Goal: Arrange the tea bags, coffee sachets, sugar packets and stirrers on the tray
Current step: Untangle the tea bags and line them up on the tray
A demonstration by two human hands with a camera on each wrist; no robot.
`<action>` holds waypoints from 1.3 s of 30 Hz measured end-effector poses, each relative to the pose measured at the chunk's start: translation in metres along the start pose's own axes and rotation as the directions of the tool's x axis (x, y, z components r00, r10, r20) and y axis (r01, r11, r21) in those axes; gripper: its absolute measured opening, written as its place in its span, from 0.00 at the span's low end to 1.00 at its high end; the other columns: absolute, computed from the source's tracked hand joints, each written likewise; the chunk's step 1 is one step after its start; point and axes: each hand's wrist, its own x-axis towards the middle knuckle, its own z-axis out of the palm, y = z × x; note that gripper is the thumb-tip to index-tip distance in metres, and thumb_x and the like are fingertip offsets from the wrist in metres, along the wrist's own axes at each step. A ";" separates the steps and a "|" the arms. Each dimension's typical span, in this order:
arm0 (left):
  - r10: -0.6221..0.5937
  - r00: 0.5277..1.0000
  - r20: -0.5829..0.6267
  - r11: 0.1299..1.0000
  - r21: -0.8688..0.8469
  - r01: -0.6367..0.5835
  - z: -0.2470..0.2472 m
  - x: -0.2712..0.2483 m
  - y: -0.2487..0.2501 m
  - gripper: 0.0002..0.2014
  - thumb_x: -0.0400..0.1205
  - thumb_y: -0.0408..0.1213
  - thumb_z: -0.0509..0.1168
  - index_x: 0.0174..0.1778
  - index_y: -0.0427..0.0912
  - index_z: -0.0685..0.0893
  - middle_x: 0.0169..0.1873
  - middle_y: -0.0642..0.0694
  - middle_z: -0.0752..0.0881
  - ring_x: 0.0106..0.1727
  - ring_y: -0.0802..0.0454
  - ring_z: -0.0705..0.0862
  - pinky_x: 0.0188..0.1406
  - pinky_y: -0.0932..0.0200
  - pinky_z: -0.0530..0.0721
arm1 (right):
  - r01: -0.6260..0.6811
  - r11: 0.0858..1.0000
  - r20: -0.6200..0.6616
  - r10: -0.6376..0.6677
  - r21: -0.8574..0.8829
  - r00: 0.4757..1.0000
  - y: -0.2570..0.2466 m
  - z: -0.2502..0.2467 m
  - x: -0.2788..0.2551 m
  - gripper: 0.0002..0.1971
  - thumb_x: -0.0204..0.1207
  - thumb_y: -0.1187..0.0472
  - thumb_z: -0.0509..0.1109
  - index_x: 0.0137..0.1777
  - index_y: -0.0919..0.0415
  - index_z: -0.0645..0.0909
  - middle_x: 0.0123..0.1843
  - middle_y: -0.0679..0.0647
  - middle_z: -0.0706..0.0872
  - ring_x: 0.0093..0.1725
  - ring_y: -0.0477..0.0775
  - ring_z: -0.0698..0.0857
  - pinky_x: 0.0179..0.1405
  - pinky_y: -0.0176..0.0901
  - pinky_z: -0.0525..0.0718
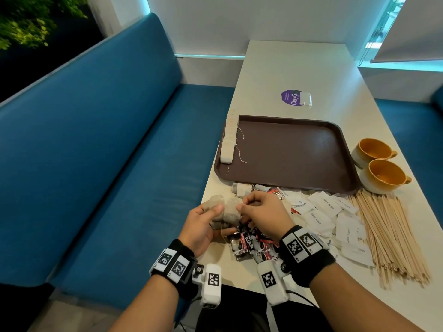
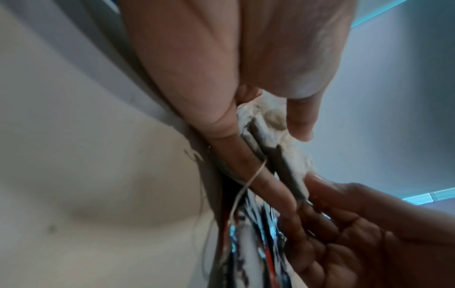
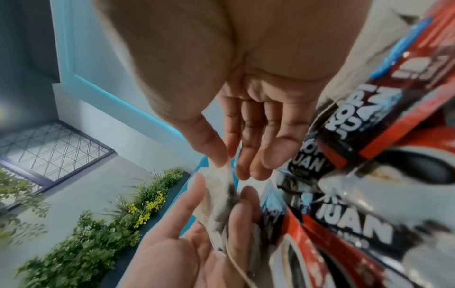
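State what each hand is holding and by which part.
The left hand grips a bunch of tea bags around their bodies. The right hand pinches the top edge of one tea bag in that bunch between thumb and fingertips.

Most of the brown tray (image 1: 294, 152) lies bare, open to reach from the lower centre of the frame; only a row of tea bags (image 1: 229, 140) lines its left edge. Along its near rim, coffee sachets (image 1: 249, 245), sugar packets (image 1: 335, 219) and stirrers (image 1: 388, 238) crowd the worktop (image 1: 299, 68), and two cups (image 1: 381, 164) block its right side.

coffee sachets (image 1: 249, 245) partly under both hands | tea-bag count in grip unclear
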 end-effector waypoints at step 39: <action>0.009 0.997 -0.083 0.979 -0.202 -0.025 -0.005 -0.006 0.016 0.08 0.87 0.35 0.62 0.49 0.39 0.87 0.50 0.38 0.88 0.58 0.40 0.87 0.61 0.36 0.79 | 0.046 0.992 -0.025 -0.050 -0.117 0.998 -0.050 -0.023 0.146 0.12 0.64 0.60 0.89 0.45 0.58 0.93 0.41 0.53 0.95 0.37 0.50 0.92 0.49 0.44 0.92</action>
